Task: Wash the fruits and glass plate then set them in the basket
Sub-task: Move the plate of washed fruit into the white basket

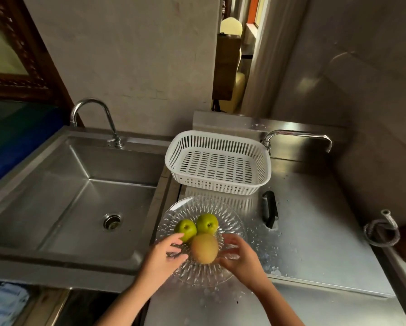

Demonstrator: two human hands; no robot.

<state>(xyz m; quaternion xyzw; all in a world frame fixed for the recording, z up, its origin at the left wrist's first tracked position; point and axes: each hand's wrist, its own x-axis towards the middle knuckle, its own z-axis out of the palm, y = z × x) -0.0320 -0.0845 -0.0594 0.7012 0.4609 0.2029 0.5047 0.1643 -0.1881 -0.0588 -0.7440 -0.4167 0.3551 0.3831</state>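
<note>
A cut-glass plate [230, 215] rests on the steel counter just right of the sink. Two green apples [186, 228] [207, 222] lie on it, with a larger brownish-yellow fruit [205, 248] in front of them. My left hand [164, 254] hovers over the plate's left rim, fingers spread, close to the left apple. My right hand [241, 254] is over the plate's right side, fingers curled loosely beside the brown fruit; I cannot tell whether they touch it. Behind the plate stands a white slotted plastic basket [221, 182] with nothing in it.
A deep steel sink [79, 184] with a curved tap [91, 107] lies to the left. A second tap [298, 134] reaches over the wet counter [315, 231] on the right. A black handle [270, 209] lies beside the plate, and a coiled metal hose [381, 234] sits near the right wall.
</note>
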